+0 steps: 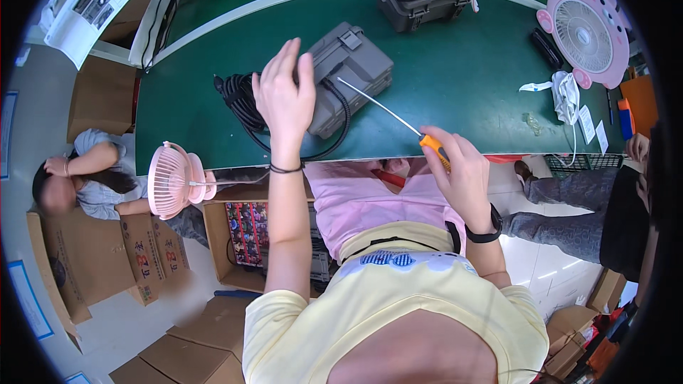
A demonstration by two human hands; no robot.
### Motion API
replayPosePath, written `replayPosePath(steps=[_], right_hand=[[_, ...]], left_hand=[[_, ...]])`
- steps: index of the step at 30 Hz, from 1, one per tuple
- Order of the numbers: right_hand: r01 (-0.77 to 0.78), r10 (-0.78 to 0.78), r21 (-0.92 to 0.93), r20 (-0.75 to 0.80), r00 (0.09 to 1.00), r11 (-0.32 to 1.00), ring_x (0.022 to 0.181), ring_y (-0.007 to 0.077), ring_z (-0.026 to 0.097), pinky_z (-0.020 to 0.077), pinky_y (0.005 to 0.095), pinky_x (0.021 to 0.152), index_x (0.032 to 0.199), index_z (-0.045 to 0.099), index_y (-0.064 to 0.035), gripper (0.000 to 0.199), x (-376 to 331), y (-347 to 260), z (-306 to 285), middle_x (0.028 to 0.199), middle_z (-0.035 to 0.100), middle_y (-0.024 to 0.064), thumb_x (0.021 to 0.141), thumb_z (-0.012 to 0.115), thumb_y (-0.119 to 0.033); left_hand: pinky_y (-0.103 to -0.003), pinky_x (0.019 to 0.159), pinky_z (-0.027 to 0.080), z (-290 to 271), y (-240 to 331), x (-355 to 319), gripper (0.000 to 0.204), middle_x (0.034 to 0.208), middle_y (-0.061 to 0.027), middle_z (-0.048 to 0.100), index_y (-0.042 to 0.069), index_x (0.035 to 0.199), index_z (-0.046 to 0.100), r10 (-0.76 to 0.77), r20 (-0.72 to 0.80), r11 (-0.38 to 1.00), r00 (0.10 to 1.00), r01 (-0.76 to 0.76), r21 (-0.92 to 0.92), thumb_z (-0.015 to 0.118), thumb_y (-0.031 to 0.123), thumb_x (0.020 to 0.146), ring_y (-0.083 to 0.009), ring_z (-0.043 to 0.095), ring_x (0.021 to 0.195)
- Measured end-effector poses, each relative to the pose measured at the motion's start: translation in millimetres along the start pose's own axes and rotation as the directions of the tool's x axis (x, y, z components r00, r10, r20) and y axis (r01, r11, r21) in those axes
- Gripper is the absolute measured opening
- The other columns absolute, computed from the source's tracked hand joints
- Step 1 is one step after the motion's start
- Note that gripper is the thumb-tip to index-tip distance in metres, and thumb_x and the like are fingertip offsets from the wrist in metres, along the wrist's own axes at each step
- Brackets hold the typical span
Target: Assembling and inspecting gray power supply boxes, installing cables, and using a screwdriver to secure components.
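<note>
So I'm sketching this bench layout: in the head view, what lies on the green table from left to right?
Black coiled cable → left hand → grey case → screwdriver in the right hand → white cloth → pink fan.

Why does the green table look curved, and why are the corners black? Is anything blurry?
Head view: the fisheye lens bends the green table edge and leaves black corners; the left hand, the right hand and its orange-handled screwdriver look sharp; a seated person's face at far left is blurred; light is even, with glare on the floor at lower right.
</note>
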State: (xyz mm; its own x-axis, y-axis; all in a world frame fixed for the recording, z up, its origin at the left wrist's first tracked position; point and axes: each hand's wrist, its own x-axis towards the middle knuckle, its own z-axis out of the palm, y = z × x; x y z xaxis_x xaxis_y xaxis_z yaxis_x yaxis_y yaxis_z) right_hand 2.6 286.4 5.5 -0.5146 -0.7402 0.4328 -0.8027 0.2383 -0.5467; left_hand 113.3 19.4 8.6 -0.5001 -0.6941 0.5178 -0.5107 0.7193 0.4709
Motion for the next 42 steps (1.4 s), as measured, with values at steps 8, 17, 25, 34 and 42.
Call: replayPosePath(steps=[8,17,25,34,42], right_hand=[[0.082,-0.086,-0.07,-0.047,0.995,0.994,0.067,0.0198,0.059,0.0471,0.0334,0.058,0.11,0.069,-0.0158,0.029,2,-1,19,0.08,0.063,0.0024,0.082,0.073,-0.012],[0.21,-0.239,-0.276,-0.074,0.968,0.938,0.068,0.0195,0.058,0.0454,0.0336,0.059,0.11,0.071,-0.0189,0.03,-2,-3,21,0.084,0.064,0.0021,0.081,0.073,-0.009],[-0.279,0.147,0.496,0.29,0.946,0.822,0.063,0.0168,0.068,0.0527,0.0269,0.062,0.119,0.07,-0.0079,0.028,11,6,13,0.081,0.071,0.0138,0.091,0.069,-0.011],[0.035,-0.056,0.252,0.078,0.995,0.967,0.066,0.0245,0.068,0.0553,0.0328,0.059,0.115,0.071,-0.011,0.031,-4,-13,24,0.084,0.071,0.0124,0.085,0.072,-0.006],[0.207,-0.221,-0.123,-0.111,0.969,0.971,0.063,0.0189,0.063,0.0513,0.0289,0.054,0.112,0.074,-0.0205,0.034,-10,-7,47,0.083,0.066,0.0043,0.08,0.074,-0.009]], left_hand=[[-0.036,0.1,0.045,0,-11,-24,0.035,0.121,-0.0163,0.064,0.004,0.123,0.066,-0.09,-0.027,0.962,0.996,0.08,-0.262,0.063,0.02,0.093,-0.0288,0.061,0.112],[-0.036,0.098,0.046,1,-7,-25,0.031,0.119,-0.0148,0.063,0.006,0.119,0.069,-0.1,-0.061,0.953,0.993,0.078,-0.293,0.067,0.016,0.089,-0.0284,0.061,0.11],[-0.039,0.099,0.044,-1,3,-32,0.024,0.119,-0.0115,0.063,0.009,0.111,0.073,-0.001,-0.182,0.994,0.983,-0.018,-0.104,0.067,0.017,0.089,-0.0286,0.058,0.113],[-0.039,0.099,0.044,2,-3,-27,0.023,0.119,-0.0118,0.063,0.009,0.111,0.073,-0.056,-0.188,0.992,0.981,0.033,-0.125,0.066,0.015,0.09,-0.0286,0.058,0.113],[-0.04,0.095,0.044,3,-9,-25,0.023,0.12,-0.0105,0.061,0.01,0.111,0.073,-0.038,-0.189,0.986,0.981,0.006,-0.166,0.067,0.015,0.089,-0.0298,0.055,0.108]])
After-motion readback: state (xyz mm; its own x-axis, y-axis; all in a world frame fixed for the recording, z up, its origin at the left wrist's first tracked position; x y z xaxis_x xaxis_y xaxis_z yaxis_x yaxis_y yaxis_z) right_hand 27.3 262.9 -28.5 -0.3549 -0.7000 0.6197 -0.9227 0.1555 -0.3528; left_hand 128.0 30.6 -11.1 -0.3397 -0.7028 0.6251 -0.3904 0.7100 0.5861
